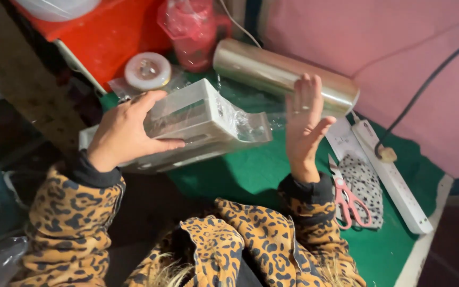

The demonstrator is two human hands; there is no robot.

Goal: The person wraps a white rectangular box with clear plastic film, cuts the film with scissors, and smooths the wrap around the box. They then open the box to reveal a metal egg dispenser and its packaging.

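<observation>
A green table cover lies beside a pink wall. The left hand grips the white rectangular box, fingers curled over its top edge, holding it tilted above the cover. The right hand is flat and spread, touching the clear film roll. Film stretches from roll to box. Risk: uneven tension could tear or bunch the film. Pink scissors and a power strip lie at right.

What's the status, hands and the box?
Left hand grips white box, partly film-wrapped. Right hand open against film roll. Scissors lie aside.
</observation>
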